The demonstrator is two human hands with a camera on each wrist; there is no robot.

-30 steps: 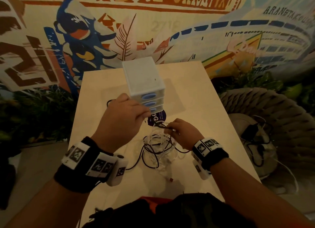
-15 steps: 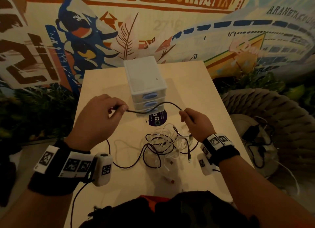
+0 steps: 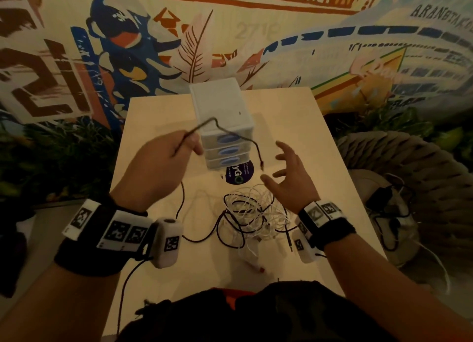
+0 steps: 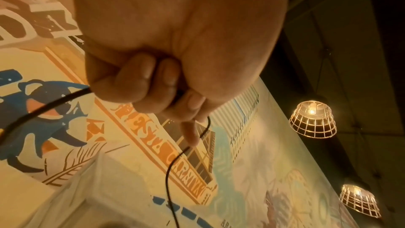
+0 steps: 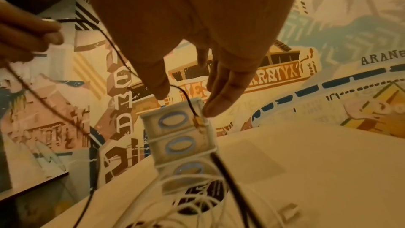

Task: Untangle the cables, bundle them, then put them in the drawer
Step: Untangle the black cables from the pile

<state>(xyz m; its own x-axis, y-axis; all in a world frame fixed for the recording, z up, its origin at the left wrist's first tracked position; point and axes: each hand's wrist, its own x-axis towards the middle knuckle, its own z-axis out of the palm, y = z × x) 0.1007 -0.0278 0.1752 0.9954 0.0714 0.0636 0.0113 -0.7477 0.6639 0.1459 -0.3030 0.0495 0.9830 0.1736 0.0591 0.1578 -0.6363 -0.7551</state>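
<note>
left hand [image 3: 163, 162] pinches black cable [image 3: 231, 134]; right hand [image 3: 289, 178] spread

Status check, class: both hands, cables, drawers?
Left hand grips black cable. Right hand open, empty. White tangle still on table; drawers closed.

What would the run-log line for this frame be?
phase: untangling | left hand: grips black cable | right hand: open, empty | plug end: dangling free | white cables: tangled on table | drawers: closed
</note>
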